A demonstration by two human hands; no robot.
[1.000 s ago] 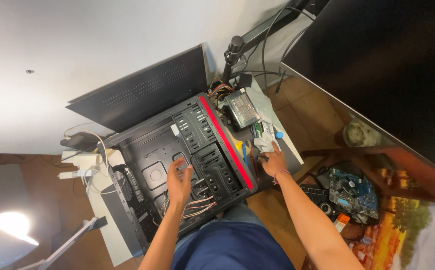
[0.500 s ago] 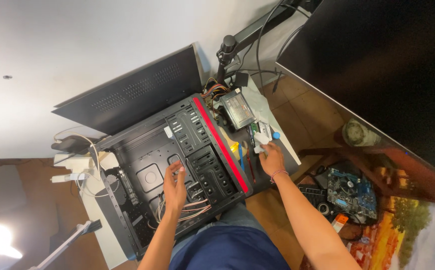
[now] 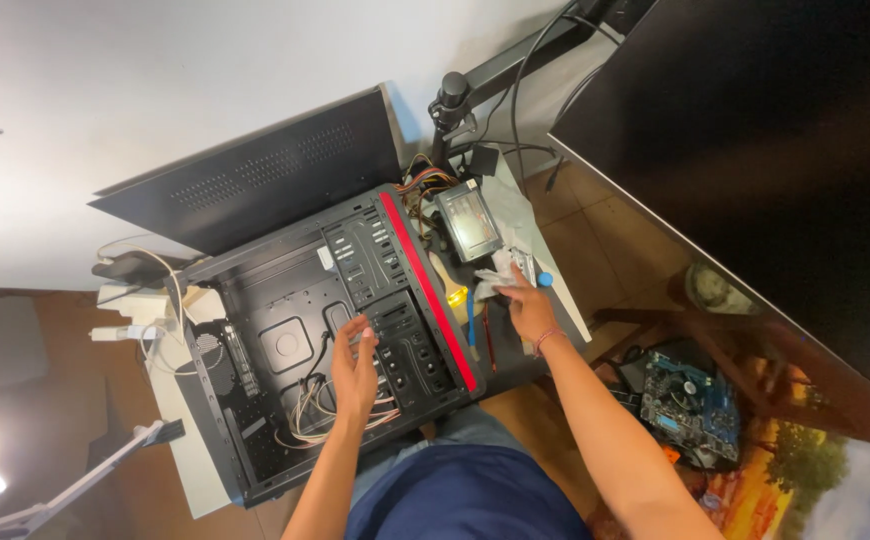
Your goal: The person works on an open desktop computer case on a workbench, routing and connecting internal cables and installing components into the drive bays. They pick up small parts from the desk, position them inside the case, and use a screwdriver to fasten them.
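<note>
Open PC case point(image 3: 285, 340) lies on its side on the bench point(image 3: 545, 250), long axis running lower-left to upper-right, red front strip point(image 3: 425, 290) toward the right. Inside: loose cable bundle point(image 3: 325, 415), drive cage point(image 3: 395, 330). Left hand point(image 3: 355, 365) open, fingers spread over the cage. Right hand point(image 3: 527, 305) fingers loosely extended, touching white crumpled bag point(image 3: 500, 275). Beyond: power supply point(image 3: 468, 222), removed side panel point(image 3: 255, 180).

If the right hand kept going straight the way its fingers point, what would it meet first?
Most likely the crumpled white cloth right at the fingertips of the right hand, with the power supply unit just beyond; depth is hard to judge.
</note>
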